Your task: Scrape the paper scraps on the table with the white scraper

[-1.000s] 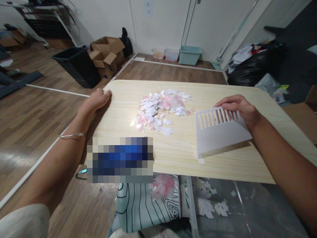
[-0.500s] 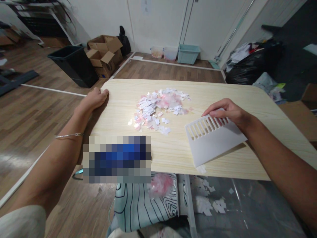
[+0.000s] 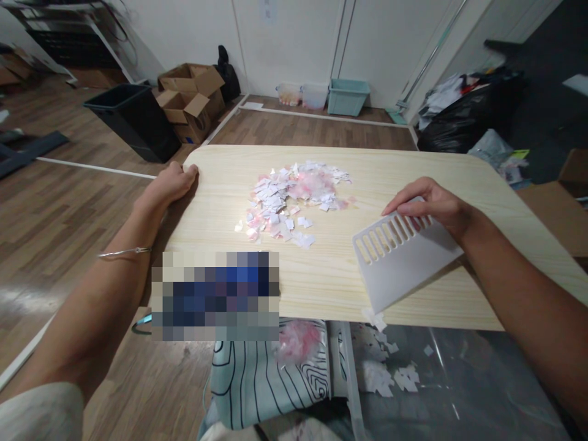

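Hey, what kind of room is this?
Likely a workroom or storage room: cardboard boxes and a black bin on the wood floor, stuffed black bags by the wall, paper scraps heaped on the table.

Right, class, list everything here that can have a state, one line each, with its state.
left hand: gripping the table corner.
right hand: holding the scraper by its slotted end.
scraper: tilted, one corner by the table's near edge.
paper scraps: heaped loosely on the table.
cardboard boxes: flaps open.
black bin: lidless.
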Motion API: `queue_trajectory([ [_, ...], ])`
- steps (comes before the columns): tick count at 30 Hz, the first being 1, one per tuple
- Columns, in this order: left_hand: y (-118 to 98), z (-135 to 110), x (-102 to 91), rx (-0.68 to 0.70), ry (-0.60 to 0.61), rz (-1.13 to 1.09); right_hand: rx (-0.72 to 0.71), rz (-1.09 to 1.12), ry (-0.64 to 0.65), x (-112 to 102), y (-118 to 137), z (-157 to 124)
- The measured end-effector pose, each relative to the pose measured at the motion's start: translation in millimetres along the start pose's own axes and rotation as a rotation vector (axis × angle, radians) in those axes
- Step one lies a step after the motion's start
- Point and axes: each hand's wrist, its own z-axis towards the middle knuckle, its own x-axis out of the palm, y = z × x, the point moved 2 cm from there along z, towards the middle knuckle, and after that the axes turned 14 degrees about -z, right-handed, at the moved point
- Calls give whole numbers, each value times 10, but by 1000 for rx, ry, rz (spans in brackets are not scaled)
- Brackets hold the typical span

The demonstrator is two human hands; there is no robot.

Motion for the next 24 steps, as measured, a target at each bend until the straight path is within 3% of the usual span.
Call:
queue_trajectory([
  [5, 6, 13, 2, 12, -7, 9, -80, -71, 126, 86, 32, 50],
  [12, 0, -1, -7, -7, 13, 9, 71, 54, -51, 56, 45, -18],
  [18, -23, -37, -17, -18, 0, -12, -18, -41, 88, 96, 62, 35],
  [24, -80, -111, -34, -15, -4, -39, 116, 122, -107, 97, 66, -48],
])
